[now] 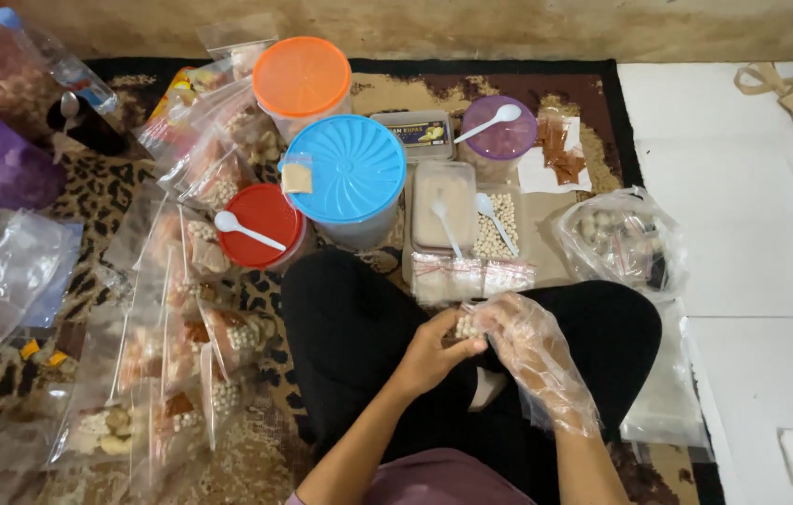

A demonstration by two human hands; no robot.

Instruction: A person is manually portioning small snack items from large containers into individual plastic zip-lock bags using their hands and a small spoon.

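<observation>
Both hands over the lap: bare left hand [434, 351] and plastic-gloved right hand [532, 351] pinched together on a small clear pouch [465, 324] of pale round balls, held just in front of the sealed pouches [471, 278] on the rug [106, 196]. Pouch looks light, floppy and slick, contents loose and likely to shift or spill, so best gripped at the top edge with fingers supporting underneath. Behind it: a tray of balls [497, 227] with white spoon, blue-lid tub [356, 170], red lid [265, 224], orange lid [302, 77].
</observation>
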